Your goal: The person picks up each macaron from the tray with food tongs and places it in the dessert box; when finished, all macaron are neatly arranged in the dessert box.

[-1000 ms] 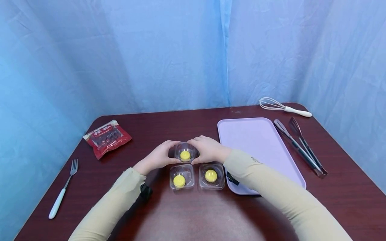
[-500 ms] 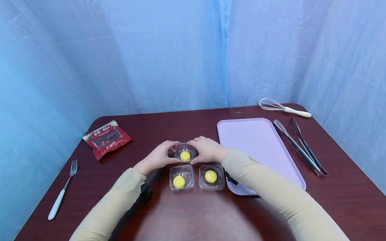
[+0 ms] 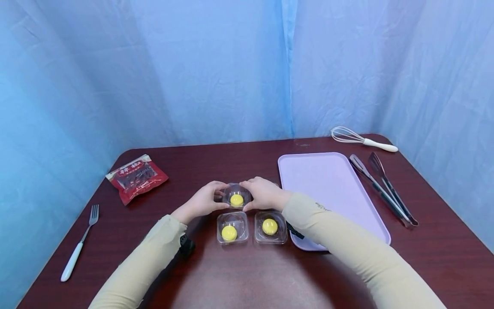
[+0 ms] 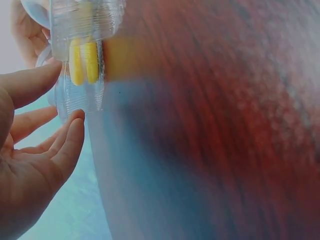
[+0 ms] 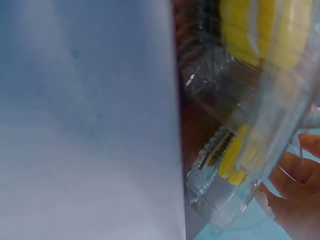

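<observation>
Three clear square plastic boxes sit together on the table in the head view, each with a round yellow macaron inside. Both hands hold the far box (image 3: 233,189) from its sides, around its macaron (image 3: 236,200). My left hand (image 3: 204,198) has its thumb on the near side and fingers toward the back. From the right, my right hand (image 3: 265,194) grips the same box in a similar way. Just in front are the front-left box (image 3: 241,225) and front-right box (image 3: 278,236). In the left wrist view, the yellow macaron (image 4: 91,62) shows two layers through ribbed plastic.
A lilac tray (image 3: 320,171) lies beside the boxes, partly under the right sleeve. Tongs (image 3: 380,189) and a whisk (image 3: 362,138) are at the right. On the left are a red snack bag (image 3: 137,178) and a white-handled fork (image 3: 81,244). Blue curtains (image 3: 212,73) hang behind the table.
Both hands stay around the far box, which keeps its place behind the front two. The right wrist and sleeve have shifted slightly left.
</observation>
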